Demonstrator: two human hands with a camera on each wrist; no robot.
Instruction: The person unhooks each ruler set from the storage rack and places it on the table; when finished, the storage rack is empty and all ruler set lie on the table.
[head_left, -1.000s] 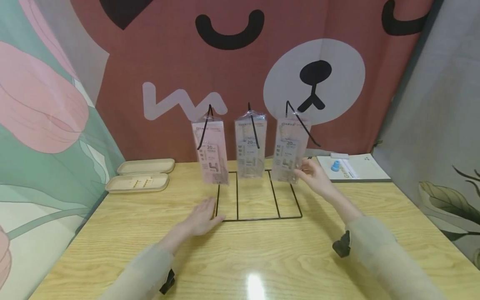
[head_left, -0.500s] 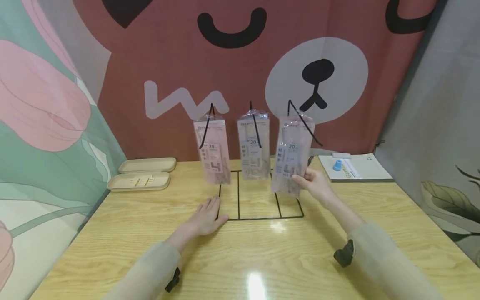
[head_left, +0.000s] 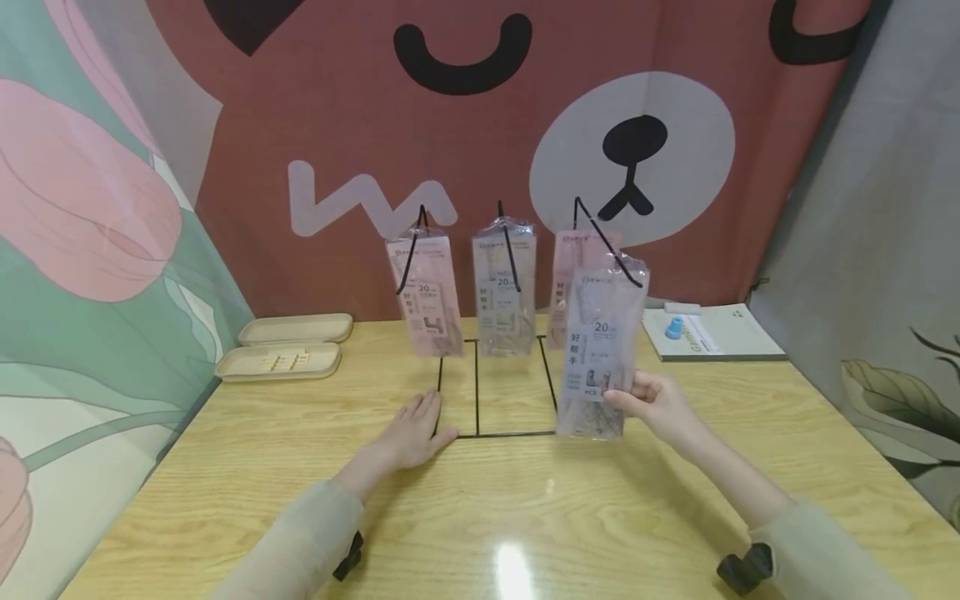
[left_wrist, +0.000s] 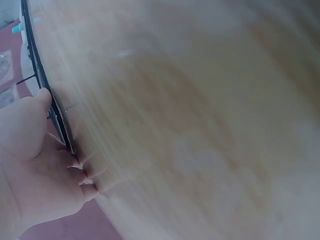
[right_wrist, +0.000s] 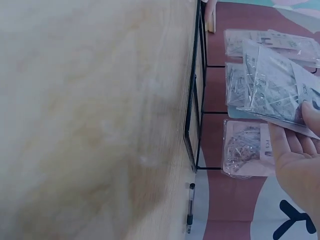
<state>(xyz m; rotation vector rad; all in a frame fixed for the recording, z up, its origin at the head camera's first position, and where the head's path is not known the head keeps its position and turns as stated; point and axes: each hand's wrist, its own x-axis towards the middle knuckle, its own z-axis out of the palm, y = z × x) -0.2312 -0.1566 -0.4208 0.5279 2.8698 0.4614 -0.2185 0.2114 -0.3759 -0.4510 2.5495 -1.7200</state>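
A black wire display rack [head_left: 517, 434] stands on the table, with plastic hang packets on its three hooks. My right hand [head_left: 660, 408] pinches the lower right edge of a clear packet [head_left: 600, 333], thumb in front and fingers behind. The front end of the right hook [head_left: 607, 242] overlaps this packet's top. Behind it hangs a pink packet [head_left: 561, 275], partly hidden. Another pink packet [head_left: 423, 292] hangs on the left hook, and a greyish one [head_left: 504, 292] on the middle hook. My left hand [head_left: 411, 432] rests on the table with extended fingers, against the rack base's left side.
At the back left lies an opened beige case [head_left: 277, 362] with small gold-coloured pieces in it. A notebook [head_left: 731, 329] lies at the back right, bearing a blue cone-like piece [head_left: 674, 327] and a white block [head_left: 682, 309]. A pen [right_wrist: 191, 207] lies near the rack.
My right hand has drawn the clear packet forward and down along the right hook, uncovering the pink packet behind. The left hand stays at the rack's base.
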